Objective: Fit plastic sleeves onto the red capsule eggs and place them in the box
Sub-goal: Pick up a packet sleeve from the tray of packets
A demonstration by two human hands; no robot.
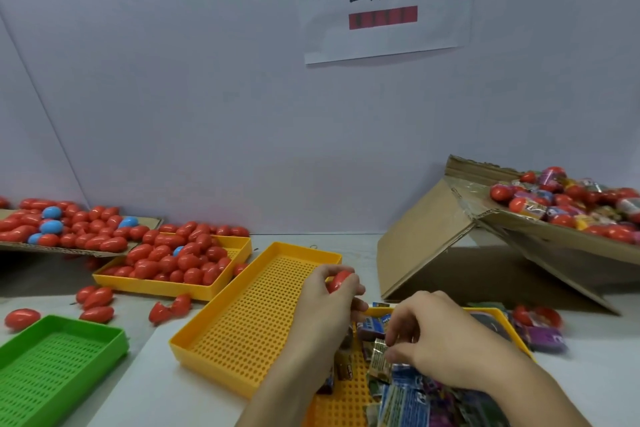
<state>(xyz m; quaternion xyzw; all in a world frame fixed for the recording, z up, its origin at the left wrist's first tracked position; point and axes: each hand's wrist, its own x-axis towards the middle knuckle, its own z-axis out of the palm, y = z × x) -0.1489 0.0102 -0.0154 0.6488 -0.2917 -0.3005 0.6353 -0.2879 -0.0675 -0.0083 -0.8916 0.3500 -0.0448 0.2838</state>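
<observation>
Now, left hand (323, 291): I see it gripping a red egg (338, 280).
Right hand (438, 340): pinching a sleeve (379, 359) just below.

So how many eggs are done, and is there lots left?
Done: sleeved eggs already fill the cardboard box. In hand: the left hand holds one red egg while the right hand pinches a sleeve. Left: plenty, a yellow tray and cardboard sheet piled with bare eggs.
</observation>
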